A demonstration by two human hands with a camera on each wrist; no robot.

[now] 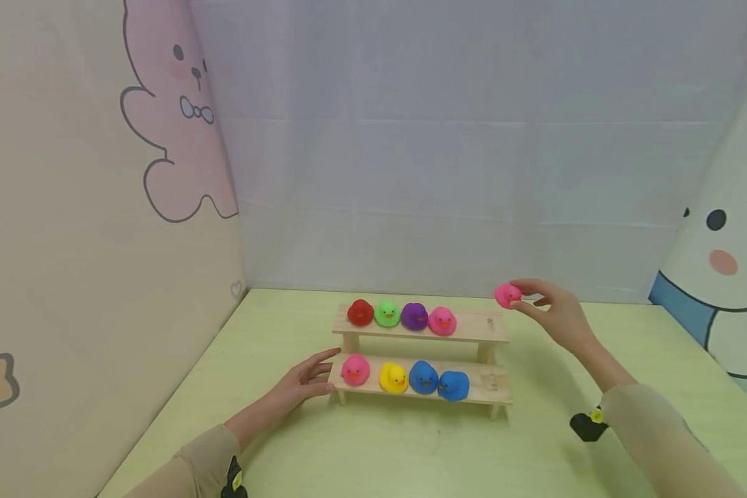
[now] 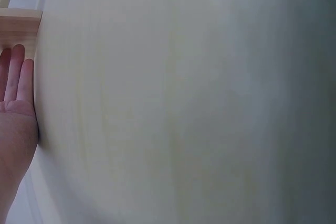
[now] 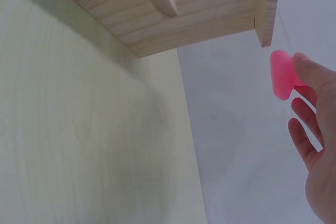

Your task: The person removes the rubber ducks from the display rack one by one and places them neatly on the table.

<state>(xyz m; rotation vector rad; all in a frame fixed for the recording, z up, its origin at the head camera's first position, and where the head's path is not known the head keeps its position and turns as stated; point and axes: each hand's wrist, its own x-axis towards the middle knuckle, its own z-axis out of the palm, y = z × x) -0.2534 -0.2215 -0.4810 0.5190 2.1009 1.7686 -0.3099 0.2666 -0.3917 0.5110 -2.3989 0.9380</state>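
Note:
Between thumb and fingers, my right hand pinches a pink rubber duck in the air, just off the right end of the rack's upper shelf. The right wrist view shows the same pink duck beside the wooden end of the rack. My left hand rests at the left end of the lower shelf, its fingers extended at the wood. On the upper shelf sit red, green, purple and pink ducks. Along the lower one stand a pink, a yellow and two blue ducks.
The two-tier wooden rack stands on a pale yellow-green table. Behind the table hangs a white sheet. Cartoon-printed walls flank it on both sides. Dark straps with a yellow flower sit at both wrists.

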